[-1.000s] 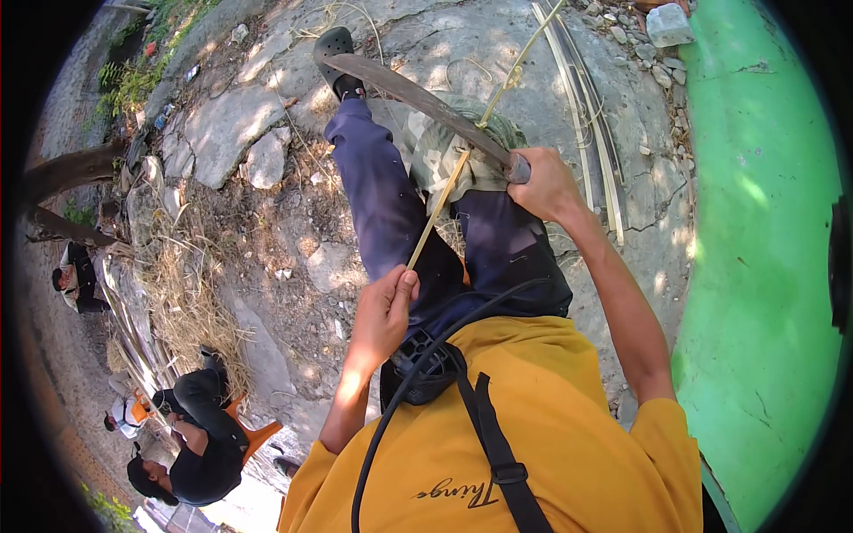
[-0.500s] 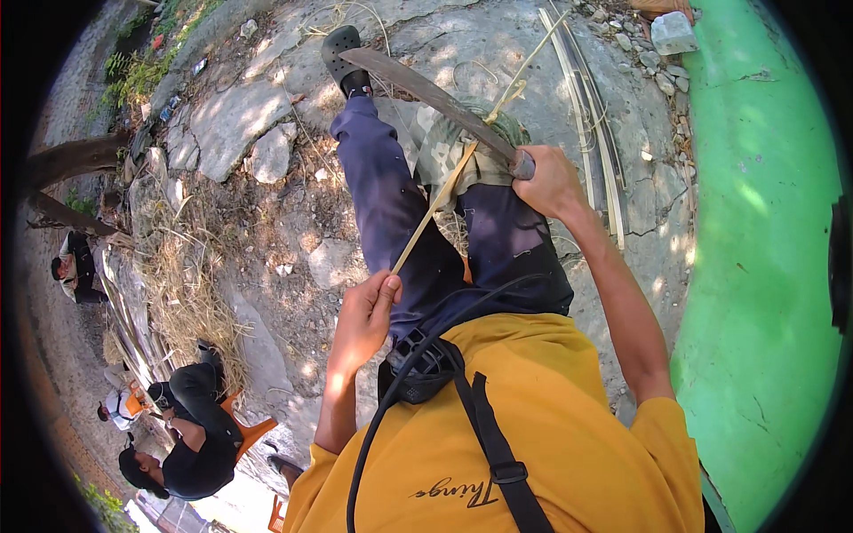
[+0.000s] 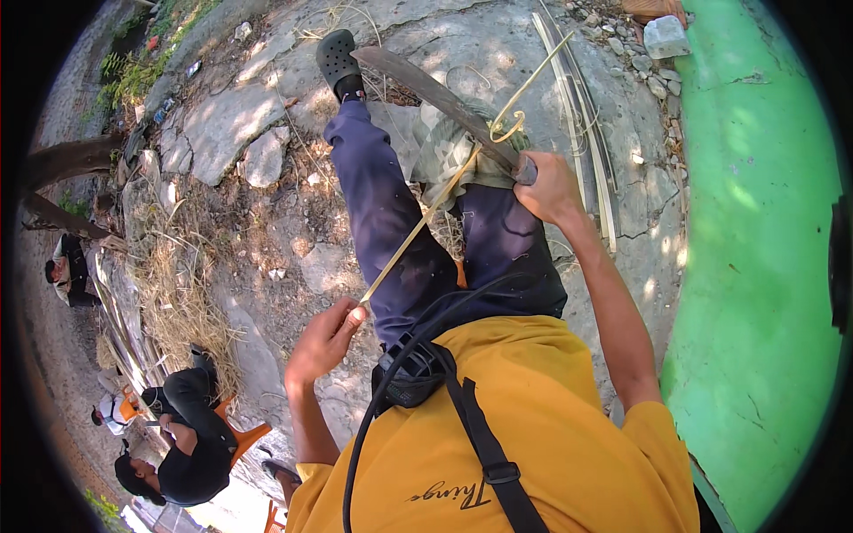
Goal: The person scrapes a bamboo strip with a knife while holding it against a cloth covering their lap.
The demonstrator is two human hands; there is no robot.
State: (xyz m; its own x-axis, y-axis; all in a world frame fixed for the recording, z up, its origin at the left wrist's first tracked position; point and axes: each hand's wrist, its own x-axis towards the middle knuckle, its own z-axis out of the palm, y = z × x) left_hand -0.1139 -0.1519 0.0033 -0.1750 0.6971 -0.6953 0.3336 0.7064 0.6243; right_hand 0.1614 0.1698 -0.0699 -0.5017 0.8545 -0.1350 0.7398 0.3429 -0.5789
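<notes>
My right hand (image 3: 548,188) is wrapped round the handle of a long machete (image 3: 435,99), whose dark, curved blade points away to the upper left. Under the blade, a camouflage cloth (image 3: 444,153) lies over my right thigh. Pinched in my left hand (image 3: 325,345), near my left hip, is the near end of a thin, pale bamboo strip (image 3: 410,235). The strip slants up and right, passes under the blade at the cloth, and continues beyond it. A curled shaving (image 3: 509,131) stands at the blade's far edge.
Several long split strips (image 3: 586,133) lie on the cracked concrete to the right, beside a green wall (image 3: 755,222). A pale block (image 3: 666,37) sits near stones at far right. Dry shavings (image 3: 182,293) heap at left. A person (image 3: 182,435) in black sits on an orange chair.
My left hand has drawn back left and toward me with the strip's end. A shaving now curls at the blade. My right hand and the machete have barely shifted.
</notes>
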